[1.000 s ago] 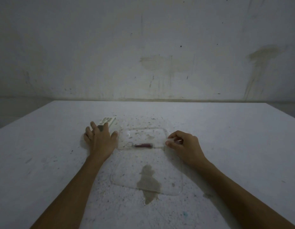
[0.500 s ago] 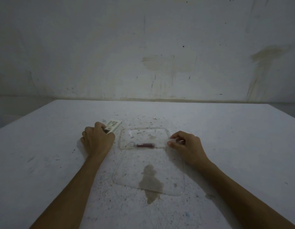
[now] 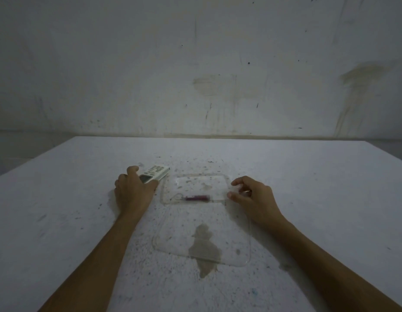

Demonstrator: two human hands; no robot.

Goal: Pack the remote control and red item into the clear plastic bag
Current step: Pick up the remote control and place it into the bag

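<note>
A clear plastic bag (image 3: 202, 242) lies flat on the white table, its far flap folded back. A small red item (image 3: 197, 197) with a thin loop lies at the fold line on the bag. My left hand (image 3: 134, 192) is closed around the near end of a white remote control (image 3: 155, 173), which sticks out toward the far right, left of the bag. My right hand (image 3: 251, 199) pinches the bag's right edge between thumb and fingers, close to the red item.
The white table (image 3: 319, 190) is speckled and stained, with a brownish stain (image 3: 204, 248) under the bag. A stained wall (image 3: 200, 64) stands behind the far table edge.
My left hand went from lying flat over the remote control to curling around its near end and turning it, so more of the keypad shows. My right hand stays at the bag's edge.
</note>
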